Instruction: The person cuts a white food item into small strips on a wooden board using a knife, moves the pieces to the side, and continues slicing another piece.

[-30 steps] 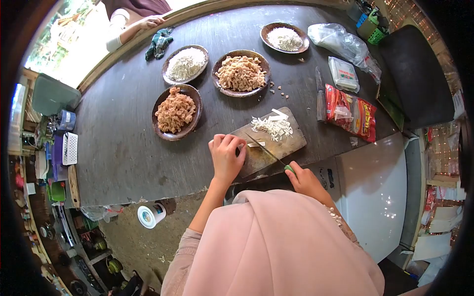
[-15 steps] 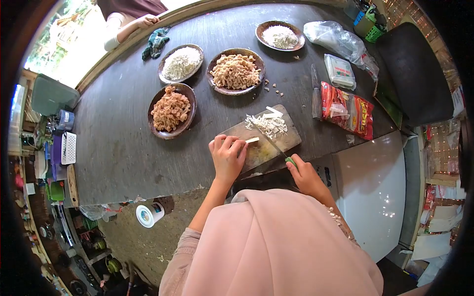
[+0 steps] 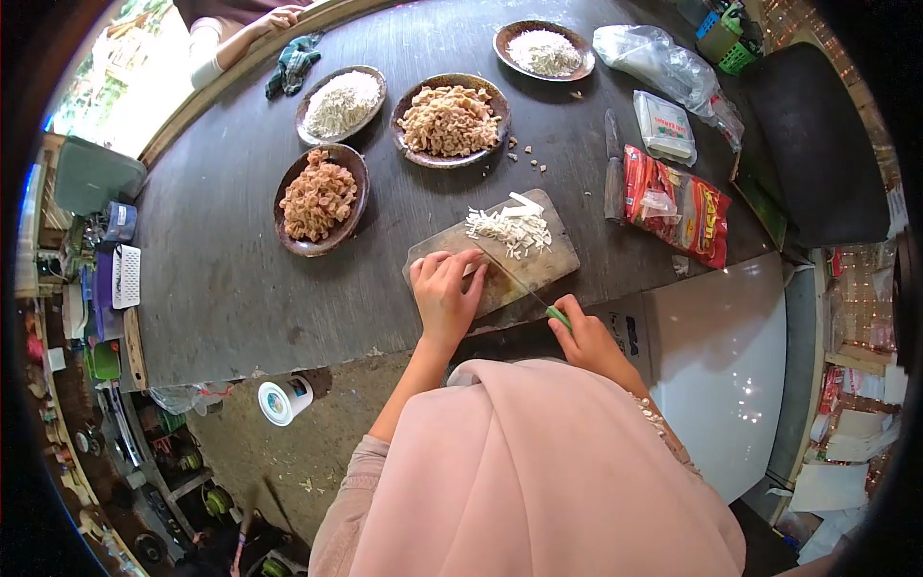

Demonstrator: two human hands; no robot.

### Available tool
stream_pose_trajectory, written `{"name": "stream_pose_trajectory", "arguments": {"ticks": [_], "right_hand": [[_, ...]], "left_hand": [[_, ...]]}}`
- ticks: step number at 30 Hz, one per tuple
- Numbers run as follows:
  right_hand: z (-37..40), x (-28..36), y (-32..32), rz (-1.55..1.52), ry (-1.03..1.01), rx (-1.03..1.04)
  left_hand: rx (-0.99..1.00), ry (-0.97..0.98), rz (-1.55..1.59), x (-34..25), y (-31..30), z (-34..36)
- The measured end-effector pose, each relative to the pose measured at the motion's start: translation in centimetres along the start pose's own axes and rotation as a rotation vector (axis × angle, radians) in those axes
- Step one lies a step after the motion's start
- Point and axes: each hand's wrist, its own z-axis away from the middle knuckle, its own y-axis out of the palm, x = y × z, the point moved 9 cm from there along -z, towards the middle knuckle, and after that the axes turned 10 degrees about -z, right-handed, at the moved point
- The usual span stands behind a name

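A wooden cutting board (image 3: 538,274) lies at the table's near edge, with a heap of chopped white pieces (image 3: 510,231) and some longer white strips on its far part. My left hand (image 3: 445,296) rests on the board's left side, fingers closed on a white strip that is now mostly hidden beneath them. My right hand (image 3: 583,338) is wrapped round the green handle of a knife (image 3: 520,283). Its blade slants across the board, the tip close to my left fingertips.
Bowls of brown pieces (image 3: 450,120), curly brown pieces (image 3: 318,195) and white shreds (image 3: 342,104) stand beyond the board; another white-filled bowl (image 3: 544,52) is farther back. Right lie a second knife (image 3: 613,168), a red packet (image 3: 676,206) and plastic bags. Another person's hand (image 3: 279,19) rests at the far edge.
The white strip that stuck out from my left fingers is now mostly hidden, and the blade sits closer to them. The whole view has shifted slightly.
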Motion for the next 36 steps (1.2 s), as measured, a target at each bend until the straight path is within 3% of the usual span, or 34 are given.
{"name": "stream_pose_trajectory", "arguments": {"ticks": [13,36], "right_hand": [[-1.2,1.0,-1.2,0.094,-0.034,-0.023],[-2.9,1.2,-0.4,0.187,0.045,0.173]], "left_hand": [[-0.034,-0.175,-0.078,1.4,-1.5,0.8],[0.030,-0.232,-0.125,2.2,-1.8,2.2]]}}
